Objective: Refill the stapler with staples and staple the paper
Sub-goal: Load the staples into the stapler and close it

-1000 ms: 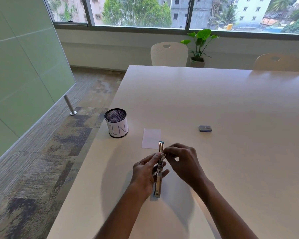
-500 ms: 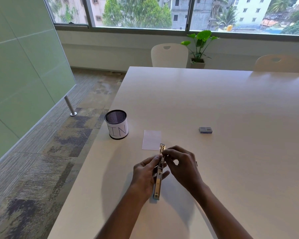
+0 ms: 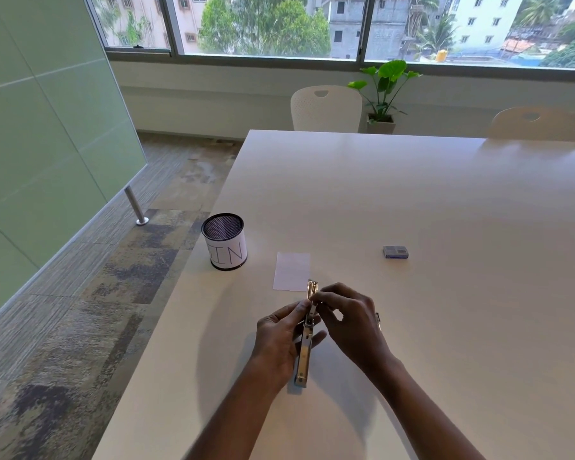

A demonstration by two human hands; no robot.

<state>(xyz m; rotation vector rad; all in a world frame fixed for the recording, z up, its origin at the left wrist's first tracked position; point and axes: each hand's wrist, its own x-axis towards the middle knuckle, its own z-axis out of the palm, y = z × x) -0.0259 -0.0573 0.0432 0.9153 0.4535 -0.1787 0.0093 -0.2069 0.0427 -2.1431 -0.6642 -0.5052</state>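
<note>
- Silvery metal up front: the stapler (image 3: 303, 358) runs lengthwise, pointing away from the person, low over the near part of the white table (image 3: 445, 327). Whether its near end touches the top, I cannot tell.
- The left hand (image 3: 278, 336) comes in from the left, thumb up along the body and fingers curled underneath, gripping the stapler.
- The right hand (image 3: 351, 323) reaches in from the right, thumb and fingertips pinched at the stapler's far half, close by the left thumb. Anything held in that pinch is too small to make out.
- Just past the stapler's far tip, a small white sheet of paper (image 3: 291, 268) lies flat on the table. The tip overlaps its near right corner in this view.
- Out to the right, well apart from the paper, a small blue-grey staple box (image 3: 395, 252) lies flat.
- Left of the paper, near the table's left edge, stands a black mesh cup (image 3: 226, 242) with a white label reading "BIN".
- At the far edge are two white chairs (image 3: 326, 109) (image 3: 538, 126), with a potted plant (image 3: 384, 84) between them under the window (image 3: 266, 24).
- A pale green glass partition (image 3: 47, 127) runs along the left.
</note>
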